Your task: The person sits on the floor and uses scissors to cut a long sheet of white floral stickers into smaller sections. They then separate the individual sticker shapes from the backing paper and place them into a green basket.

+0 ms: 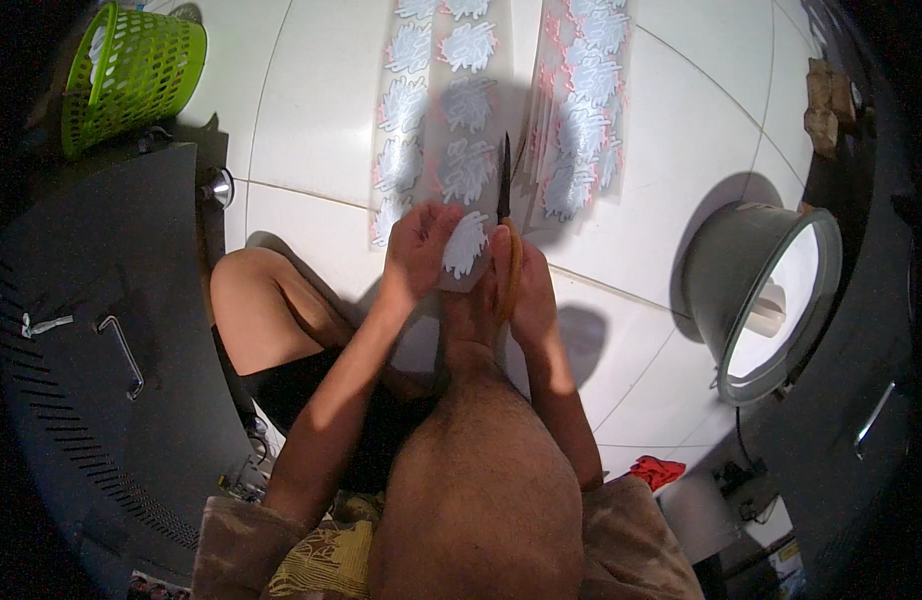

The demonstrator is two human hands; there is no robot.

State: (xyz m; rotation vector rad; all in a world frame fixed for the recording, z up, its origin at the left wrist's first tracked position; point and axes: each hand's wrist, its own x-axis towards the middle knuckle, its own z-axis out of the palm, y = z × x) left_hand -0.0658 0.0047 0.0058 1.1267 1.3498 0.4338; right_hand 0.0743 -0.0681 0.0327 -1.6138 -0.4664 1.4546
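Plainly, left hand's grip (417, 255) pinching clear film (455, 284), white lettering-like print (466, 244) unreadable; right hand's grip (533, 298) closed round orange-handled scissors (515, 260)

Printed strips (578, 130) lie on the white-tiled floor (316, 110).

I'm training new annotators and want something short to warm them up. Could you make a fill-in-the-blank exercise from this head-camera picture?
1. The right hand holds a pair of orange-handled ____.
2. The small sheet piece with a white shape is pinched by the person's ____ hand.
3. The perforated basket at the upper left is ____ in colour.
4. The patterned strips lie on the tiled ____.

Missing words: scissors; left; green; floor.
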